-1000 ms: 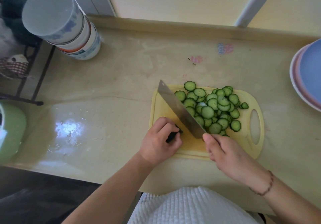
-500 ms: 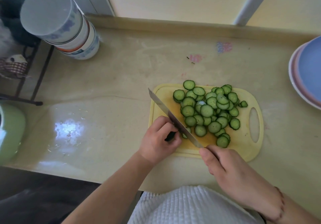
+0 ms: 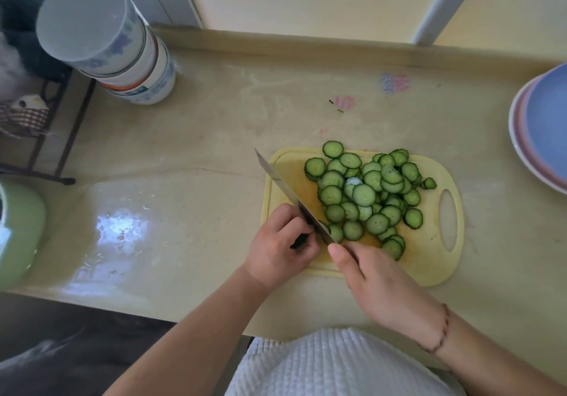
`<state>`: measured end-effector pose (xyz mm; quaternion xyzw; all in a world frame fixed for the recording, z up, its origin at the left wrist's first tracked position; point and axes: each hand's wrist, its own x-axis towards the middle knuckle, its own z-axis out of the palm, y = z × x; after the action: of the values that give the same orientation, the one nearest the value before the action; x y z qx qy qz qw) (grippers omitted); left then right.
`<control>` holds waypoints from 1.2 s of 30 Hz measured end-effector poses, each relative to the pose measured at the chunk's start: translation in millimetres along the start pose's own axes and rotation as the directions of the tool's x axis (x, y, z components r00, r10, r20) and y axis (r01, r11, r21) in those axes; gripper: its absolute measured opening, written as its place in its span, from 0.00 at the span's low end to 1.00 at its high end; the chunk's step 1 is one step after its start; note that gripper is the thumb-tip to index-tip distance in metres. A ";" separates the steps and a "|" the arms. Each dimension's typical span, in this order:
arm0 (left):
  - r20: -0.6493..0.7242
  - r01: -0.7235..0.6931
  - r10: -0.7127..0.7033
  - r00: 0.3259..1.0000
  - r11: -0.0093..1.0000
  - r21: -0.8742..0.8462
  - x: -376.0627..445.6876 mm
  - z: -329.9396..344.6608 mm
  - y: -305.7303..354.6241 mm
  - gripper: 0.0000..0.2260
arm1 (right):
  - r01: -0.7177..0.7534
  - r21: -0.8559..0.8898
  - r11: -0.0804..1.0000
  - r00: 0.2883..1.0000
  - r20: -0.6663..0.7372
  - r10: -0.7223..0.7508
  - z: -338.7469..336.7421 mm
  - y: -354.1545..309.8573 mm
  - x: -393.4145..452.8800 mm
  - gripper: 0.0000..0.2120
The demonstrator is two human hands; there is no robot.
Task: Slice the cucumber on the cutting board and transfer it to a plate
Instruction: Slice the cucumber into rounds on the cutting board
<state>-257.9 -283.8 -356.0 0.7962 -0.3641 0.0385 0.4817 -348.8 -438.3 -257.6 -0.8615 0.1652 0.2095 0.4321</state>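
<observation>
A yellow cutting board (image 3: 429,260) lies on the counter with a heap of cucumber slices (image 3: 365,194) on it. My left hand (image 3: 280,246) curls round the dark end piece of the cucumber (image 3: 302,240) at the board's left front corner. My right hand (image 3: 379,288) grips the handle of a cleaver (image 3: 287,191), the handle hidden in my fist. The blade stands on edge, running from my right hand towards the far left, right against my left fingers. Stacked plates (image 3: 543,131), blue on top, sit at the right edge.
A stack of upturned bowls (image 3: 113,42) stands at the back left of the counter (image 3: 184,156). A green container (image 3: 18,229) sits at the left edge, beside a black wire rack (image 3: 46,125). A raised ledge runs along the back.
The cleaver has swung from lying tilted over the slices to standing on edge by my left fingers. A few slices now lie at the board's front.
</observation>
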 end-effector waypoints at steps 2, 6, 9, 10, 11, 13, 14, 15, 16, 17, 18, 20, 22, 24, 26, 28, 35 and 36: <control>0.006 0.007 -0.007 1.000 1.000 0.017 1.0 -0.6 0.5 0.05 | 0.017 -0.011 1.000 1.000 -0.007 -0.017 2.0 0.2 0.8 0.24; 0.006 0.002 -0.002 1.000 0.999 0.032 1.6 -0.6 3.3 0.08 | 0.039 -0.022 0.999 0.998 -0.047 -0.040 8.6 -0.2 5.6 0.26; 0.014 -0.005 0.005 1.000 0.999 0.040 1.1 -1.2 3.2 0.06 | 0.041 -0.020 0.999 0.997 -0.060 -0.042 12.7 -1.9 11.9 0.27; 0.008 -0.005 0.004 1.000 0.999 0.038 0.6 -0.9 2.7 0.07 | 0.045 -0.019 0.999 0.997 -0.068 -0.046 12.9 -2.2 13.0 0.27; -0.001 -0.008 0.008 1.000 0.999 0.033 0.0 -0.6 2.0 0.07 | 0.051 -0.015 0.999 0.996 -0.078 -0.052 11.9 -1.6 12.9 0.26; -0.015 -0.020 0.020 1.000 1.000 0.024 0.1 -0.6 1.5 0.08 | 0.044 0.006 0.999 0.995 -0.089 -0.043 5.6 4.1 10.6 0.25; -0.017 -0.024 0.025 1.000 0.999 0.021 0.2 -0.8 1.8 0.08 | 0.028 0.030 0.999 0.996 -0.089 -0.025 0.8 8.2 8.8 0.25; -0.019 -0.028 0.028 0.999 0.999 0.020 0.4 -1.2 2.1 0.08 | 0.005 0.067 0.998 0.996 -0.090 0.001 -3.9 11.9 7.6 0.25; -0.020 -0.029 0.030 0.999 0.999 0.022 0.4 -1.9 2.0 0.08 | -0.019 0.112 0.993 0.996 -0.086 0.028 -7.7 14.2 6.4 0.25; -0.018 -0.026 0.027 0.999 0.999 0.022 0.2 -2.7 1.7 0.07 | -0.038 0.142 0.989 0.996 -0.071 0.049 -10.4 15.1 5.1 0.25; -0.011 -0.019 0.019 1.000 1.000 0.018 0.0 -3.3 1.5 0.06 | -0.043 0.144 0.989 0.997 -0.057 0.052 -11.9 14.7 3.1 0.25; 0.002 0.004 -0.004 1.000 1.000 0.023 -0.5 -3.4 2.2 0.03 | -0.015 0.126 0.992 0.999 -0.031 0.019 -12.0 10.3 -3.7 0.25; 0.005 0.022 -0.022 1.000 0.999 0.039 -0.5 -3.5 3.5 0.03 | 0.028 0.141 0.990 1.000 -0.013 -0.026 -11.9 2.4 -13.8 0.23; -0.002 0.018 -0.018 1.000 0.999 0.048 -0.5 -3.3 3.3 0.04 | 0.041 0.132 0.990 0.999 -0.002 -0.041 -13.2 -4.6 -23.2 0.23; -0.010 0.008 -0.008 1.000 0.999 0.047 -1.2 -2.4 2.0 0.04 | 0.035 0.109 0.993 0.999 -0.011 -0.034 -13.1 -8.0 -28.7 0.23; -0.017 -0.001 0.001 1.000 0.999 0.039 -2.1 -1.7 1.5 0.04 | 0.033 0.083 0.996 0.999 -0.024 -0.031 -11.7 -7.4 -30.1 0.23; -0.021 -0.008 0.009 1.000 0.998 0.057 -0.6 -1.5 1.8 0.07 | 0.035 0.051 0.998 0.999 -0.024 -0.034 -6.4 -3.8 -25.5 0.24; -0.026 -0.015 0.017 1.000 0.998 0.053 -0.9 -1.3 1.7 0.07 | 0.034 0.050 0.998 0.999 -0.018 -0.033 -4.5 -4.1 -21.2 0.24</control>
<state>-259.2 -282.8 -354.4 0.8050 -0.3629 0.0626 0.4652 -364.0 -437.4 -241.8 -0.8547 0.1596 0.1907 0.4557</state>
